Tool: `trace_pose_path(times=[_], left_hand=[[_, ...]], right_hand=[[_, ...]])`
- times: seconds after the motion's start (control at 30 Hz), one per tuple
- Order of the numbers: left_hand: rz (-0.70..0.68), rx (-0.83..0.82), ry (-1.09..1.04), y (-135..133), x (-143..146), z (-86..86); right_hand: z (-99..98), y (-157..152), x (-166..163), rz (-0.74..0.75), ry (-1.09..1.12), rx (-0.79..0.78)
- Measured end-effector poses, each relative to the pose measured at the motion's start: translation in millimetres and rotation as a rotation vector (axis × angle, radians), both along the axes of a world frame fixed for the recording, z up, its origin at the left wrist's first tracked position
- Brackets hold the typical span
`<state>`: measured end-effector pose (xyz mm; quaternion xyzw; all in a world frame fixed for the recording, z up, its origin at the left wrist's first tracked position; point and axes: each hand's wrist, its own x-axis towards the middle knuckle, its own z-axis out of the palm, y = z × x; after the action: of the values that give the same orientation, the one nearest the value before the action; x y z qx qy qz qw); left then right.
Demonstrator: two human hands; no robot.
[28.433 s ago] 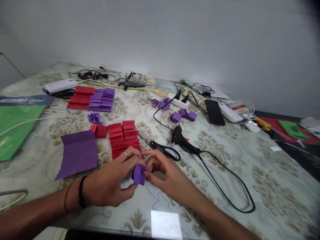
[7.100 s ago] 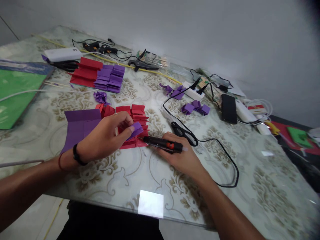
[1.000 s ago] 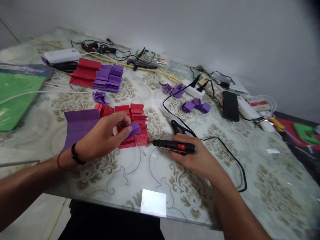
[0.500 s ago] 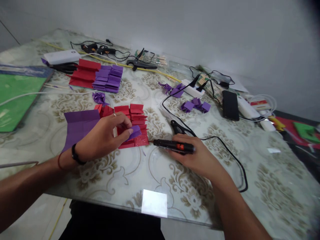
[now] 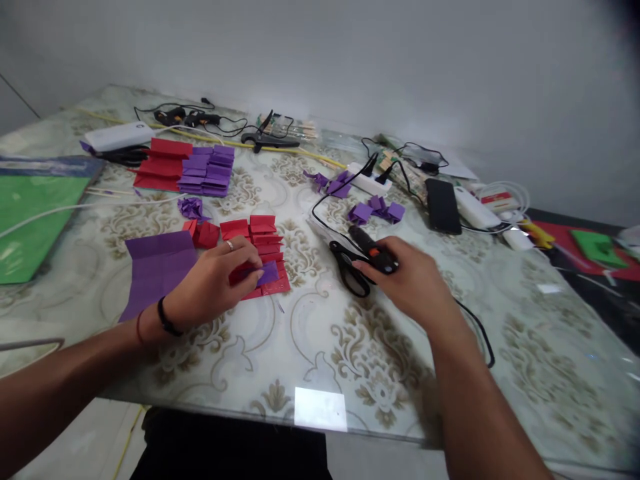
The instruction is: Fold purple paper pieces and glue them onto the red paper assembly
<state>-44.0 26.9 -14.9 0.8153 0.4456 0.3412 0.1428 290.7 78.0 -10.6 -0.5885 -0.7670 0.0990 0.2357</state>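
Note:
Between the thumb and fingers of my left hand is a small folded purple paper piece, low over a pleated red paper. A shiny patch shows on the red paper's near right corner. To the left lies a creased purple sheet, partly behind my left hand. My right hand is wrapped round a black hot glue gun, its nozzle pointing away to the upper left. Beneath the glue gun are scissors with black handles, their blades partly hidden.
Farther back sit a red and purple pleated paper, crumpled purple paper and purple folded pieces. A white power strip, black phone and cables lie to the right. At the left is a green pack.
My right hand has drawn the glue gun away from the red paper, to the right and upward, over the scissors. My left hand has lowered the purple piece onto or close above the red paper.

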Motion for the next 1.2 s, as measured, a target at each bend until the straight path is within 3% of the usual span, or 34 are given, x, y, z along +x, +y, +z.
trace_pose_path(times=[0.17,0.3,0.43,0.5,0.57,0.67,0.8,0.93,1.2], left_hand=[[-0.013,0.043,0.058,-1.5,4.5,1.3],[-0.025,0.1,0.122,-5.9,6.1,11.2],[-0.066,0.163,0.179,-7.1,9.6,23.4],[-0.087,0.172,0.194,-4.5,14.3,26.9],[-0.103,0.165,0.175,-0.6,20.0,27.8],[-0.103,0.147,0.109,5.1,25.9,26.1],[-0.111,0.101,0.05,9.6,22.7,26.1],[-0.056,0.054,0.102,14.1,15.3,32.4],[-0.094,0.113,0.2,19.7,10.8,39.7]], right_hand=[[-6.3,24.6,42.4,-0.117,-0.118,-0.055],[5.8,21.7,60.3,0.036,-0.145,-0.137],[40.7,-6.5,24.5,0.157,-0.061,0.116],[52.8,-20.0,-11.0,0.3,0.051,0.133],[55.3,-26.4,-45.8,0.486,0.103,0.116],[46.4,-22.6,-78.6,0.653,0.13,0.133],[38.7,-10.2,-86.1,0.69,0.151,0.155],[44.7,-2.2,-85.2,0.67,0.089,0.158],[51.1,8.4,-98.0,0.753,-0.136,0.207]])
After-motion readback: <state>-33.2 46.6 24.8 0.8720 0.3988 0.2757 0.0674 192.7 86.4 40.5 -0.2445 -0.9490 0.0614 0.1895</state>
